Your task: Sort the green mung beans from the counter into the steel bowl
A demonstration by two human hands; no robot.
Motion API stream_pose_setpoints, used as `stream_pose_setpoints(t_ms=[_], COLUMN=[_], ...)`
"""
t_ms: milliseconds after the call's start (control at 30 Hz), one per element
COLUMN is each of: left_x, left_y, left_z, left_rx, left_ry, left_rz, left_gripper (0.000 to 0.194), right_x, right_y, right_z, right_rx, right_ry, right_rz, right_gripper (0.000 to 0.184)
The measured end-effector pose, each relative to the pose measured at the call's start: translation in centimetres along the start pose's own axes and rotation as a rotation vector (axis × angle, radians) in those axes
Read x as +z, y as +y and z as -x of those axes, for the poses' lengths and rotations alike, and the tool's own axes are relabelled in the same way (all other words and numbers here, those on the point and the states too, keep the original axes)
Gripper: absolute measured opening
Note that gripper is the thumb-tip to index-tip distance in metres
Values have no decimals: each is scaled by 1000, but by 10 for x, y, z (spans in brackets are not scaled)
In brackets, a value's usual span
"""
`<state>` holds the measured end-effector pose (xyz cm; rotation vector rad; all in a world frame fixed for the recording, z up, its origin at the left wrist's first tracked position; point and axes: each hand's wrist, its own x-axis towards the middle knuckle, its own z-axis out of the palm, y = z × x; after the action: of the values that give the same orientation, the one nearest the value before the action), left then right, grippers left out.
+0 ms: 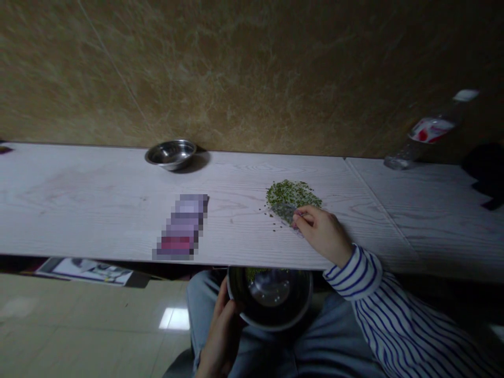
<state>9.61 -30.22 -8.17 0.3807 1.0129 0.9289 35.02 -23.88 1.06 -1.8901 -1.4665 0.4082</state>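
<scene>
A pile of small green grains, like mung beans [289, 192], lies spread on the white wood-grain table [236, 236], with a few loose dark ones beside it. At the near side of this pile, my right hand [325, 233] pinches a thin clear plastic piece [284, 211] that reaches into the grains. Below the table's front edge, my left hand [223, 328] grips the left rim of a deep metal bowl [271, 326], held over my lap. Some green grains show inside that bowl at its far side.
A smaller metal bowl [171, 155] stands by the wall. Left of the pile lies a pixelated flat rectangular item [181, 226]. A clear plastic bottle [427, 131] stands at the right, near a black object [486, 173]. Papers [88, 270] stick out under the table.
</scene>
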Motion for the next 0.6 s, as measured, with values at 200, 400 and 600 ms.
stream_pose_setpoints(t_ms=[200, 400, 600], left_x=[5, 2, 4], left_y=[2, 1, 3], left_z=[3, 1, 3], left_rx=[-16, -24, 2], left_ry=[48, 19, 4], left_rz=[6, -9, 6], left_gripper=[80, 81, 76], right_x=[-4, -6, -6], right_y=[-3, -5, -2], right_z=[10, 10, 5], right_rx=[-8, -6, -20], right_ry=[19, 23, 30], right_rz=[8, 27, 36], right_gripper=[15, 14, 13])
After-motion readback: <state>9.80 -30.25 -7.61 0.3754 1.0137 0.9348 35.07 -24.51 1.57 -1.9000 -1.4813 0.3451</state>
